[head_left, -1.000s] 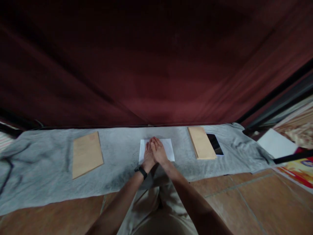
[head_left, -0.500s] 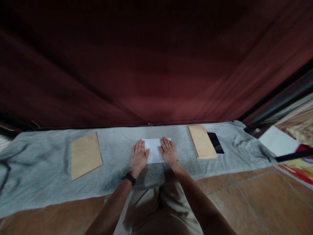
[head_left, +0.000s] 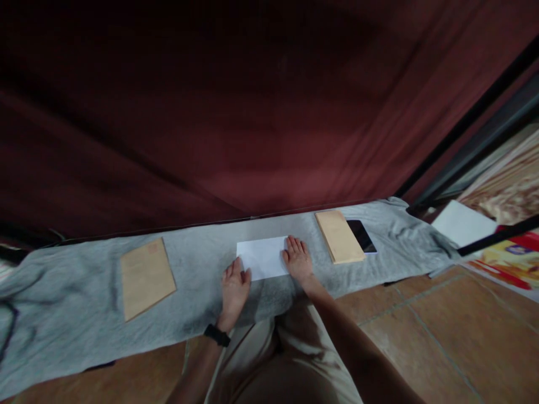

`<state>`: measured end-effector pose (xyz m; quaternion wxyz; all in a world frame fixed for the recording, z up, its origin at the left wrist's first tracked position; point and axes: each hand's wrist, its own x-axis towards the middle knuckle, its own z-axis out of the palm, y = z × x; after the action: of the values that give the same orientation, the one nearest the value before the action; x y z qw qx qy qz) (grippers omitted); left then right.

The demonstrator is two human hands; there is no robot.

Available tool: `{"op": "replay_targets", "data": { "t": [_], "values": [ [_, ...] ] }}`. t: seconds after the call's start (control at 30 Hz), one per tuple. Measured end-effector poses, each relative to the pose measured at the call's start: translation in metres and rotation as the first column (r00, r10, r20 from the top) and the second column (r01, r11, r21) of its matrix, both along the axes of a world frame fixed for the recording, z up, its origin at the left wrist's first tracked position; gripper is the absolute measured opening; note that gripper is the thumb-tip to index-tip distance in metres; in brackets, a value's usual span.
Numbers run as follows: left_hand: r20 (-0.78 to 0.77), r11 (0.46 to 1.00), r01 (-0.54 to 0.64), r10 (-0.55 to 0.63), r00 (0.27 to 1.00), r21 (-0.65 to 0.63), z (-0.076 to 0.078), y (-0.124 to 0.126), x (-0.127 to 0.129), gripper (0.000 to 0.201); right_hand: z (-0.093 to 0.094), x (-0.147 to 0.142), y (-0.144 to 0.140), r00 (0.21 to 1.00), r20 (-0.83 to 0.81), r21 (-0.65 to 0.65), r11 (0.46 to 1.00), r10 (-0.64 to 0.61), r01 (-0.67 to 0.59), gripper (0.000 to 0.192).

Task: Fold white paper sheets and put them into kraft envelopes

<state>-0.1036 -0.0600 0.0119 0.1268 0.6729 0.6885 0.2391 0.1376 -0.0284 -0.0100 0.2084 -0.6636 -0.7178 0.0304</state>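
A person kneels at a grey cloth spread over a tiled floor, both hands flat and open at the ends of a white sheet. The left hand, fingers spread and a black band on its wrist, lies palm down at the sheet's near left corner, holding nothing; its fingertips touch or just meet the paper's edge. The right hand, also palm down and ungripped, rests on the cloth against the sheet's right edge. The sheet lies flat between the two hands, near the cloth's far edge. Just right of the right hand sits a tan envelope stack, with a dark phone touching its far side. Well to the left of the left hand lies a single tan envelope, apart from everything else. A dark red curtain hangs beyond the cloth. Far right, past the phone, white paper lies on the floor.
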Motion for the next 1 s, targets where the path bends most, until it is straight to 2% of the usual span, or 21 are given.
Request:
{"op": "replay_targets", "data": {
  "t": [0.1,0.2,0.27,0.37,0.47,0.5,0.57,0.63,0.67,0.73,0.77,0.8,0.87,0.93,1.0],
  "values": [
    [0.264,0.992,-0.09,0.109,0.958,-0.084,0.007,0.003,0.01,0.053,0.005,0.001,-0.002,1.0,-0.006,0.018,1.0,0.002,-0.002,0.051],
    [0.585,0.968,-0.132,0.236,0.776,-0.215,0.014,0.008,0.013,0.048,0.01,0.003,-0.005,0.999,-0.024,0.03,0.999,0.022,-0.021,0.049],
    [0.673,0.96,-0.129,0.266,0.69,-0.247,0.018,0.007,0.013,0.045,0.013,0.002,-0.013,0.997,-0.056,0.036,0.998,0.049,-0.047,0.049],
    [0.709,0.958,-0.134,0.277,0.649,-0.252,0.026,0.001,0.017,0.041,0.018,-0.009,-0.033,0.977,-0.131,0.059,0.985,0.171,-0.164,0.054],
    [0.774,0.978,-0.073,0.199,0.601,-0.194,0.047,-0.008,0.034,0.041,0.027,-0.031,-0.054,0.921,-0.222,0.069,0.948,0.319,-0.312,0.071],
    [0.798,0.989,-0.025,0.135,0.587,-0.149,0.057,-0.011,0.042,0.042,0.032,-0.038,-0.058,0.909,-0.28,0.075,0.951,0.31,-0.301,0.074],
    [0.832,0.995,0.091,-0.014,0.554,-0.043,0.077,-0.015,0.055,0.046,0.045,-0.049,-0.059,0.85,-0.481,0.092,0.976,0.217,-0.197,0.066],
    [0.83,0.982,0.184,-0.144,0.538,0.05,0.092,-0.016,0.061,0.049,0.059,-0.051,-0.052,0.67,-0.735,0.079,0.995,0.101,-0.064,0.055],
    [0.8,0.975,0.206,-0.193,0.568,0.089,0.094,-0.017,0.06,0.049,0.065,-0.048,-0.047,0.547,-0.835,0.065,0.998,0.061,-0.013,0.052],
    [0.665,0.974,0.169,-0.226,0.712,0.15,0.086,-0.017,0.047,0.049,0.072,-0.035,-0.038,0.331,-0.943,0.026,0.998,0.007,0.053,0.054],
    [0.546,0.974,0.132,-0.213,0.81,0.183,0.075,-0.017,0.037,0.051,0.072,-0.025,-0.035,0.271,-0.962,-0.005,0.998,-0.024,0.069,0.055],
    [0.409,0.974,0.114,-0.188,0.893,0.197,0.061,-0.019,0.024,0.053,0.07,-0.015,-0.034,0.243,-0.968,-0.046,0.996,-0.062,0.071,0.054],
    [0.175,0.98,0.046,-0.08,0.981,0.192,0.029,-0.024,-0.001,0.055,0.059,0.005,-0.037,0.246,-0.954,-0.162,0.985,-0.171,0.055,0.047],
    [-0.016,0.985,0.029,-0.027,1.0,0.168,0.0,-0.032,-0.02,0.057,0.044,0.02,-0.044,0.251,-0.943,-0.214,0.976,-0.217,0.037,0.041],
    [-0.159,0.983,0.076,-0.049,0.986,0.167,-0.016,-0.038,-0.029,0.056,0.031,0.029,-0.05,0.261,-0.938,-0.234,0.972,-0.229,0.01,0.036]
  ]
}}
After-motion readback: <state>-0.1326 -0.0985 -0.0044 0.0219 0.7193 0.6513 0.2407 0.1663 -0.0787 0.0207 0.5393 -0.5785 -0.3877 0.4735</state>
